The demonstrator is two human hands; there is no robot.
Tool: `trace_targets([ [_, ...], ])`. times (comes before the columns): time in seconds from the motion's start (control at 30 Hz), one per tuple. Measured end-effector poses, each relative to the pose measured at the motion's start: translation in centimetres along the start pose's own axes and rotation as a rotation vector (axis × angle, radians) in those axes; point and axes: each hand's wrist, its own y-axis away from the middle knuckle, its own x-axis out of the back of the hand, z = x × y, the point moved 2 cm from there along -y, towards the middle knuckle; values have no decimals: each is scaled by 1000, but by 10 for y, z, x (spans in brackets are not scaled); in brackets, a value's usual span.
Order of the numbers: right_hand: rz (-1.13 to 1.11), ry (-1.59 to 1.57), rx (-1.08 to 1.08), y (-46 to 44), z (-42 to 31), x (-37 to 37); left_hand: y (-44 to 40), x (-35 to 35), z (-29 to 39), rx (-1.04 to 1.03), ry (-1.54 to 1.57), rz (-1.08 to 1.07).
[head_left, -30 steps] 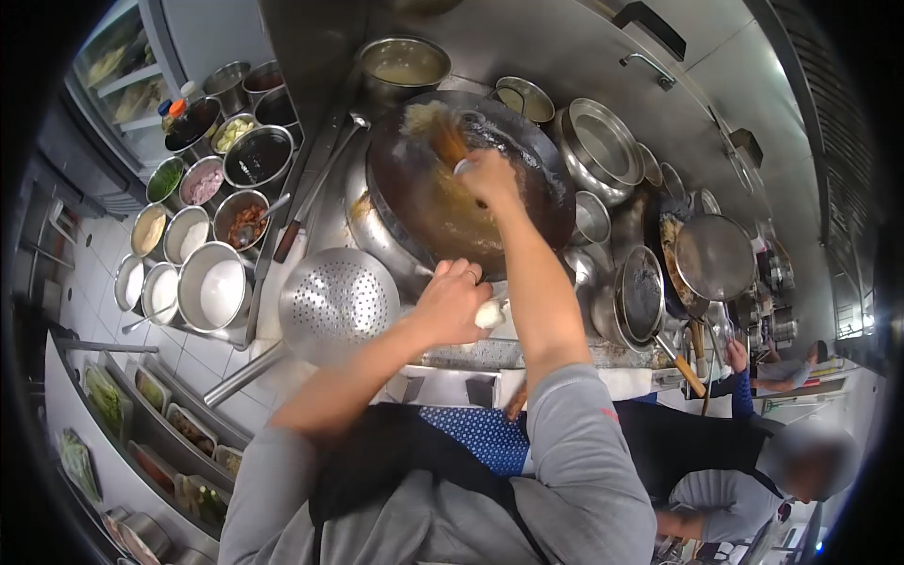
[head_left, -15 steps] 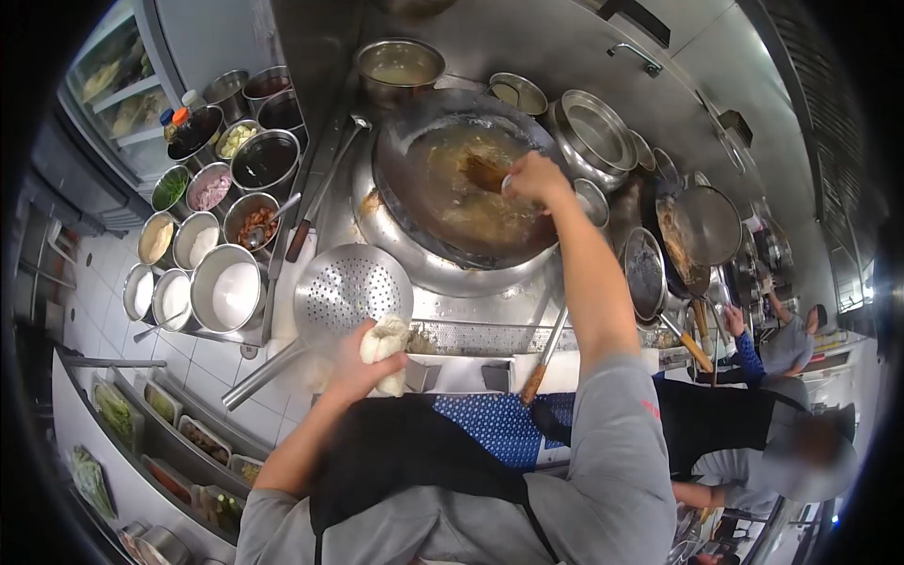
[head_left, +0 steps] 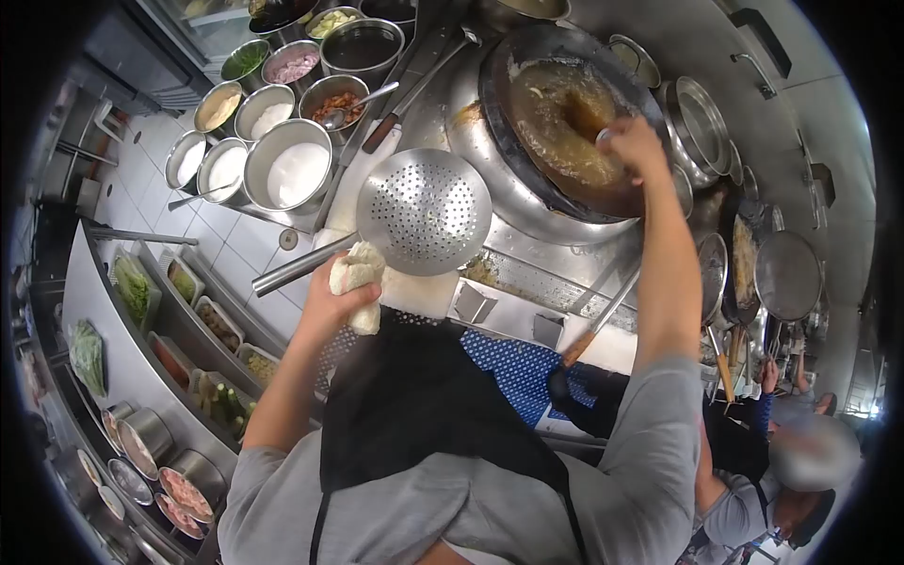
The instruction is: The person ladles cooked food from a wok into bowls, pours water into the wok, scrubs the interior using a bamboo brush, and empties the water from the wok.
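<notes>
My right hand (head_left: 633,151) is closed around a bamboo wok brush (head_left: 586,113), its bristles blurred and partly down in the brown, murky liquid of a large black wok (head_left: 501,113). My left hand (head_left: 341,299) grips a folded whitish cloth (head_left: 358,266). Just beyond that hand lies a perforated steel strainer (head_left: 424,212). The cloth overlaps the inner end of the strainer's handle (head_left: 292,271) in view; whether they touch, I cannot tell. To the left of the wok rests a long-handled ladle (head_left: 424,87) with a dark grip.
Several steel pots of seasonings, including a white powder pot (head_left: 299,174), stand at the left. Another wooden-handled tool (head_left: 589,339) lies by the front edge. Pans (head_left: 787,275) and stacked bowls (head_left: 699,122) line the right. Another person (head_left: 744,508) stands at the lower right.
The view has swung left, shifting the scene rightward. My left hand with the cloth has moved left, to beside the strainer's handle. The brush has moved within the wok, and the liquid is swirling.
</notes>
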Motion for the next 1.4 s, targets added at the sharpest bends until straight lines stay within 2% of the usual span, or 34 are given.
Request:
trace_targets([
  [0.07, 106, 106, 116, 38, 16, -24, -3, 8, -8, -15, -217, 44],
  [0.1, 153, 191, 200, 57, 24, -28, -3, 15, -5, -160, -481, 63],
  [0.17, 38, 255, 149, 85, 24, -18, 1, 25, 12, -467, -1006, 127],
  [0.23, 47, 304, 93, 58, 29, -8, 5, 34, 24, -483, -1381, 152],
  [0.27, 46, 318, 66, 38, 32, -8, 3, 43, 17, -350, -1389, 89],
  [0.33, 163, 99, -49, -7, 29, -2, -1, 53, 2, -70, -1395, -24],
  [0.43, 112, -17, -50, -41, 15, -10, 9, 35, 14, -31, -1435, 66],
  [0.5, 134, 4, -49, -28, 5, -26, 12, 31, 15, -88, -1437, 131],
  [0.57, 125, 42, 91, 27, -1, -31, 5, 36, 16, -104, -1407, 149],
  [0.67, 15, 166, 143, 69, 10, -14, 5, 42, 19, -335, -1362, 200],
  [0.73, 28, 259, 127, 44, 22, -7, 1, 38, 29, -423, -1180, 215],
  [0.77, 79, 195, 99, 15, 26, -7, 1, 35, 36, -464, -1093, 216],
  [0.8, 127, 135, 72, -13, 28, -2, -1, 27, 44, -471, -948, 190],
  [0.9, -35, -5, 49, -29, 18, 16, -13, 4, 50, -210, -776, -4],
  [0.93, -35, -40, 20, -21, 11, 10, -18, -6, 45, -386, -799, 18],
  [1.03, 108, 49, 0, 24, 7, -27, -29, -24, 39, -442, -872, -109],
  [1.1, 31, 144, 147, 75, 8, -24, -29, -26, 41, -445, -822, -139],
  [1.17, 7, 217, 173, 81, 17, -14, -25, -27, 46, -446, -780, -146],
  [1.2, -5, 251, 188, 77, 19, -11, -22, -28, 49, -432, -732, -116],
  [1.3, 164, 85, 23, -6, 18, -12, -19, -35, 57, -408, -704, -115],
  [1.4, 182, -114, 35, -50, -1, -20, -20, -45, 48, -462, -769, -132],
])
